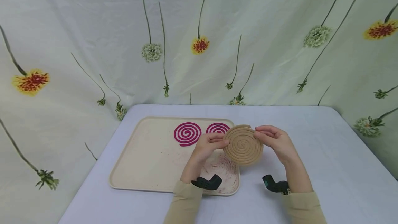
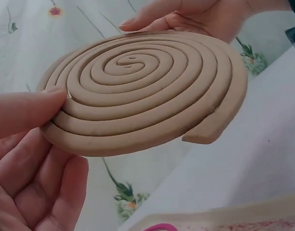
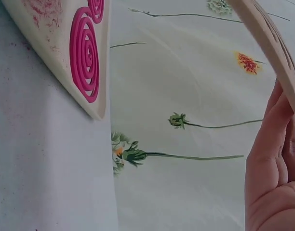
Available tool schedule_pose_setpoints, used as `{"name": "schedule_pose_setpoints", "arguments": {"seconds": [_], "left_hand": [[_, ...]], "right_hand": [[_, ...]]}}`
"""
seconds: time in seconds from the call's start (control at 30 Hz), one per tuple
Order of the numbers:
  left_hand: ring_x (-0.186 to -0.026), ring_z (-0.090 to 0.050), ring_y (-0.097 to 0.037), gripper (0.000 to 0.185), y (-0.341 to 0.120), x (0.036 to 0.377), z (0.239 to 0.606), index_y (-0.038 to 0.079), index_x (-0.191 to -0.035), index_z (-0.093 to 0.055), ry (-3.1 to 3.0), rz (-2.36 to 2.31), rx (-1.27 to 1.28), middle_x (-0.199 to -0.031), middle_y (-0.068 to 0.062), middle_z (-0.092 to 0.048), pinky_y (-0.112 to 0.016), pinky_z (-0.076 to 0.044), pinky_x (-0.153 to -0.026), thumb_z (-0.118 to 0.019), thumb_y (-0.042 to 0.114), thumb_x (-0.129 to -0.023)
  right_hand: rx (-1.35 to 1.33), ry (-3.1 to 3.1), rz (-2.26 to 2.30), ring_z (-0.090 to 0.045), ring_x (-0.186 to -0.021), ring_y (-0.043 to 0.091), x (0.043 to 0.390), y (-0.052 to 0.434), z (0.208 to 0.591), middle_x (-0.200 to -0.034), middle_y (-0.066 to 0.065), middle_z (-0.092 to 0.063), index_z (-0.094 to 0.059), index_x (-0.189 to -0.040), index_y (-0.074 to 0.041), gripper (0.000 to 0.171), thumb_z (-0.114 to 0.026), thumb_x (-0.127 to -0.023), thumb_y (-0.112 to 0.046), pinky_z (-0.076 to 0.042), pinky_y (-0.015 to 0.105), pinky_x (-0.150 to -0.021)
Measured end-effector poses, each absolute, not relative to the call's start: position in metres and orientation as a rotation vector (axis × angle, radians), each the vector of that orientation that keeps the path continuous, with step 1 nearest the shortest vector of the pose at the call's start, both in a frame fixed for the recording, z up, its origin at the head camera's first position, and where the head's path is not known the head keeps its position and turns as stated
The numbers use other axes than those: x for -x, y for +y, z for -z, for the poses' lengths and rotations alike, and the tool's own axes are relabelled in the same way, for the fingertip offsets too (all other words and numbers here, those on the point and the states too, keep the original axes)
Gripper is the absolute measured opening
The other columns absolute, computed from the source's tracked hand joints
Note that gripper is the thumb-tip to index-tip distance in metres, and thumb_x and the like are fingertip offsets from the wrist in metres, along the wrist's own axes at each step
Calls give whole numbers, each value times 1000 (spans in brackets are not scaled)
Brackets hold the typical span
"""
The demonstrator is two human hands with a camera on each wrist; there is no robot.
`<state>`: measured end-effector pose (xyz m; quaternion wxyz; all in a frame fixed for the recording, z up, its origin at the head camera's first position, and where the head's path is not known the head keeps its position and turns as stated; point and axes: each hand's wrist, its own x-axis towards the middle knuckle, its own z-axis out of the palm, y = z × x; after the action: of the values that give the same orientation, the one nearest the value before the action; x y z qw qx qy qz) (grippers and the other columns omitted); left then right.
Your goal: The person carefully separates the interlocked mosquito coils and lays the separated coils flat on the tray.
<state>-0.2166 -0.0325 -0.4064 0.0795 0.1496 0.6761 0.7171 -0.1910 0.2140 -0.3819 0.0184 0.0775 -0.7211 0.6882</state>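
Note:
A tan spiral coil disc [image 1: 243, 145] is held up between both hands above the tray's right corner. My left hand [image 1: 207, 147] pinches its left rim, thumb on the face and fingers behind, as the left wrist view shows on the disc [image 2: 142, 89]. My right hand [image 1: 275, 140] holds the right rim; in the right wrist view only the disc's edge [image 3: 268, 43] and my fingers [image 3: 275, 159] appear. Two pink spiral coils lie flat on the tray, one [image 1: 187, 133] at the back middle, the other [image 1: 217, 128] partly hidden behind the tan disc.
The cream tray [image 1: 146, 158], stained with pink dust near its front right, sits on a pale lavender table [image 1: 326, 168]. A flowered cloth [image 1: 199, 37] hangs behind and drapes both sides. Black wrist cameras [image 1: 207, 183] sit on both sleeves.

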Motion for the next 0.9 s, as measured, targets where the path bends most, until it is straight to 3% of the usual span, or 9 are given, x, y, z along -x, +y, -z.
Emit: {"name": "schedule_pose_setpoints", "arguments": {"seconds": [0.17, 0.33, 0.5, 0.6, 0.77, 0.83, 0.9], "left_hand": [[-75, -67, -12, 28, -42, 213, 394, -10, -106, -65, 1971, -2229, -445, -85, -6, -72, -36, -49, -86, -71, 3, -81], [-78, -67, -12, 31, -39, 212, 389, -5, -112, -63, 2027, -2297, -426, -95, -13, -70, -32, -55, -76, -69, 5, -84], [-86, -63, -13, 39, -28, 211, 391, 2, -122, -53, 2106, -2358, -419, -109, -18, -65, -26, -55, -72, -67, 3, -85], [-86, -62, -14, 37, -24, 210, 392, 1, -118, -50, 2086, -2427, -386, -106, -18, -64, -26, -55, -71, -67, 1, -85], [-88, -63, -15, 30, -21, 210, 395, -2, -110, -51, 2018, -2493, -394, -102, -13, -63, -29, -56, -74, -66, -1, -84], [-88, -62, -15, 26, -20, 207, 392, -5, -107, -54, 2032, -2467, -420, -106, -13, -62, -28, -55, -73, -66, -1, -85], [-98, -60, -20, 19, -17, 202, 387, -8, -102, -58, 2107, -2415, -494, -113, -16, -60, -34, -53, -82, -65, -2, -85]], "right_hand": [[-239, -2360, -1960, -65, -81, 12, 185, 204, 374, -95, 0, -68, -62, -111, 9, 37, -64, -90, -21, -55, 28, -72], [-206, -2322, -1793, -66, -72, 12, 179, 190, 366, -93, 15, -68, -66, -105, 6, 30, -65, -90, -19, -56, 28, -64], [-254, -2281, -1738, -65, -74, 11, 174, 174, 364, -94, 17, -68, -66, -103, 3, 26, -64, -90, -19, -56, 26, -64], [-377, -2315, -1771, -65, -81, 15, 171, 170, 362, -99, 17, -67, -63, -108, 2, 27, -66, -89, -16, -56, 27, -67], [-635, -2495, -1713, -62, -96, 24, 168, 167, 362, -112, 16, -62, -51, -127, -3, 49, -71, -85, -16, -55, 33, -76], [-635, -2550, -1634, -62, -96, 26, 167, 165, 364, -111, 16, -62, -49, -129, -2, 50, -70, -85, -17, -54, 36, -76], [-582, -2566, -1535, -63, -96, 27, 167, 161, 366, -110, 17, -63, -51, -127, 1, 46, -67, -87, -16, -54, 39, -76]]}}
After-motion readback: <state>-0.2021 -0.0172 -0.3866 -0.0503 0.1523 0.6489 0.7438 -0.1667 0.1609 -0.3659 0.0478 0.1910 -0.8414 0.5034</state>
